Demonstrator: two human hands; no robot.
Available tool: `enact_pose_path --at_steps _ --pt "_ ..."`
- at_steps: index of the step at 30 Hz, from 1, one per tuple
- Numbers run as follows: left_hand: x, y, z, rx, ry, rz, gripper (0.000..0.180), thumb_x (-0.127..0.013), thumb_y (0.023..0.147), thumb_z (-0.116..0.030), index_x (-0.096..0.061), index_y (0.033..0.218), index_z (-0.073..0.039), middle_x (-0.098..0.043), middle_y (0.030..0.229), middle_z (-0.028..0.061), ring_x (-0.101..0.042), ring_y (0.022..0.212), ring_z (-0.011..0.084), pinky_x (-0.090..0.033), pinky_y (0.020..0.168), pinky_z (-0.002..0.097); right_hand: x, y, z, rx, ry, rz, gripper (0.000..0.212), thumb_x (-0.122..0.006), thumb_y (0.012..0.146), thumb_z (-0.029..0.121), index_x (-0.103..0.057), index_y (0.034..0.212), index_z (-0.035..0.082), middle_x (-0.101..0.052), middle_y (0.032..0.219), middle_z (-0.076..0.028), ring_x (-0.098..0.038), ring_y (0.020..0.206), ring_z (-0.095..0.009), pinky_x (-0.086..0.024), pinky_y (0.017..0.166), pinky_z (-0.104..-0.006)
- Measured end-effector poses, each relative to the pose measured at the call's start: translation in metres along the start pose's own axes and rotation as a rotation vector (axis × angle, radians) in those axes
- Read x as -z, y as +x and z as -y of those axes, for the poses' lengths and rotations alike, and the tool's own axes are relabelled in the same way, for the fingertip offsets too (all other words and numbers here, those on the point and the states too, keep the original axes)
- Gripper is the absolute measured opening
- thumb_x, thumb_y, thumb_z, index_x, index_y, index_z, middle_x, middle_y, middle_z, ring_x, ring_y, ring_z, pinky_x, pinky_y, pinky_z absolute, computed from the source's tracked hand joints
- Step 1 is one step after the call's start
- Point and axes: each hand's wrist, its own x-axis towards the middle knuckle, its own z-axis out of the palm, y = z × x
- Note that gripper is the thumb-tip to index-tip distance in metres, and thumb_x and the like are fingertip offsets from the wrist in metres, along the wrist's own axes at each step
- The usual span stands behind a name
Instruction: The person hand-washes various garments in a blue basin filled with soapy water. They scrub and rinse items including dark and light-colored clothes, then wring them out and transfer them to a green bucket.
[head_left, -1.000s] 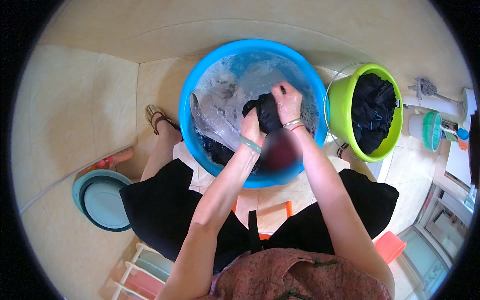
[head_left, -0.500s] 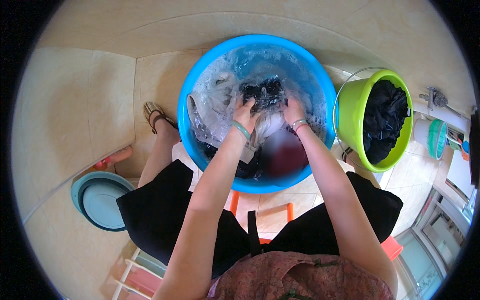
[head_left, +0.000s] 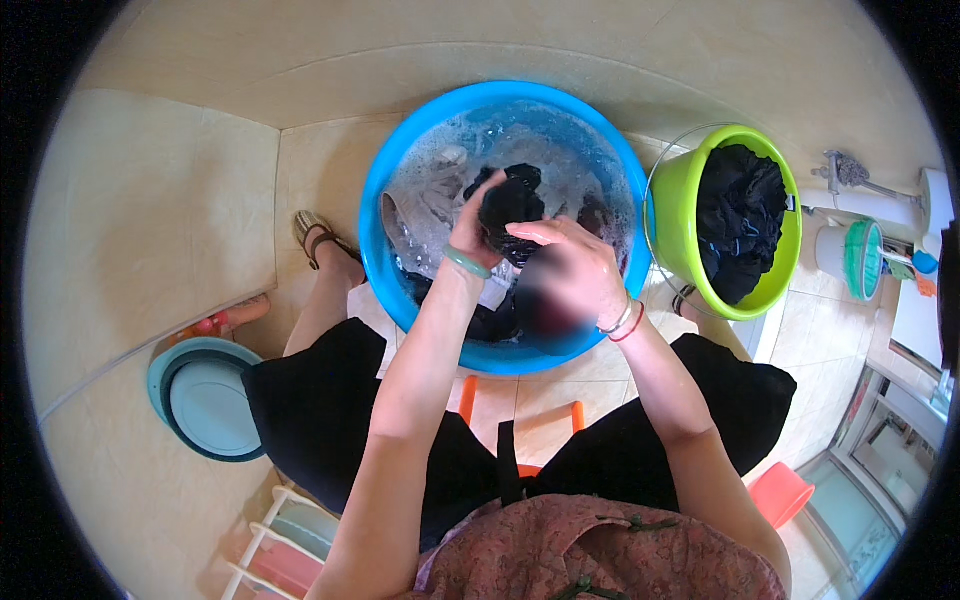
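A blue basin (head_left: 376,290) of soapy water stands between my legs. Above the water, my left hand (head_left: 470,225) grips a bunched, wet black cloth (head_left: 512,210), its fingers around the left side. My right hand (head_left: 592,265) is over the cloth's lower right, fingers stretched out and a fingertip against it; a blurred patch hides part of this hand. Pale grey clothing (head_left: 425,215) soaks among suds on the basin's left. More black fabric (head_left: 492,322) lies at the near side, next to something dark red that is mostly blurred.
A lime green bucket (head_left: 682,215) with black clothes (head_left: 740,225) stands right of the basin. Teal basins (head_left: 212,405) sit at left on the tiled floor. A white rack (head_left: 265,535) is at lower left, a coral container (head_left: 780,493) at lower right. Walls rise behind and left.
The black cloth has been lifted out of the water, bunched up. My right hand has come off its right side and moved nearer, over it. The head view has shifted slightly.
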Motion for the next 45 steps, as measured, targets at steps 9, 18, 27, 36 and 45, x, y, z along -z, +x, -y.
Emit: enact_pose_path --at_steps 9,18,27,36,45 --pt "-0.042 -0.033 0.062 -0.127 0.090 -0.384 0.033 -0.036 0.101 -0.014 -0.049 0.128 -0.004 -0.060 0.121 0.0136 -0.060 0.108 0.0253 -0.049 0.096 0.0420 -0.031 -0.020 -0.085 -0.510 0.722 -0.544 0.035 -0.073 0.084 0.023 -0.064 0.116 0.010 -0.043 0.141 -0.009 -0.045 0.125 -0.017 -0.033 0.105 -0.0309" --pt "-0.049 -0.044 0.059 -0.293 1.225 -0.418 0.048 -0.053 0.087 -0.007 -0.047 0.134 -0.011 -0.052 0.129 0.0132 -0.053 0.114 0.0242 -0.044 0.098 0.0358 -0.036 -0.033 -0.047 -0.757 1.269 -0.602 0.025 -0.072 0.082 0.013 -0.061 0.103 0.006 -0.066 0.105 -0.008 -0.063 0.090 -0.016 -0.051 0.079 -0.0287" --pt "-0.106 -0.094 0.085 -0.080 0.137 -0.235 0.070 -0.050 0.087 -0.065 -0.040 0.142 -0.024 -0.041 0.142 0.0049 -0.039 0.131 0.0304 -0.036 0.100 0.0586 -0.027 -0.029 -0.004 -0.328 0.538 -0.839 0.033 -0.055 0.081 -0.007 -0.063 0.112 0.001 -0.064 0.115 -0.007 -0.057 0.109 -0.019 -0.039 0.100 -0.0299" --pt "-0.133 -0.078 0.080 -0.620 0.216 -0.526 0.024 -0.057 0.088 -0.005 -0.062 0.112 -0.008 -0.064 0.103 0.0085 -0.063 0.093 0.0191 -0.053 0.082 0.0339 -0.039 -0.028 0.048 -0.258 0.389 -0.847 0.007 -0.066 0.087 0.006 -0.063 0.091 0.001 -0.062 0.100 -0.006 -0.057 0.095 -0.016 -0.044 0.083 -0.0271" --pt "-0.140 -0.080 0.082 -1.083 0.878 -0.529 0.012 -0.056 0.078 0.008 -0.061 0.086 0.000 -0.065 0.084 0.0053 -0.059 0.081 0.0142 -0.047 0.080 0.0277 -0.042 -0.016 0.049 -0.544 0.609 -0.983 0.027 -0.065 0.090 0.026 -0.064 0.089 -0.001 -0.063 0.081 -0.003 -0.053 0.076 -0.012 -0.044 0.072 -0.0275"
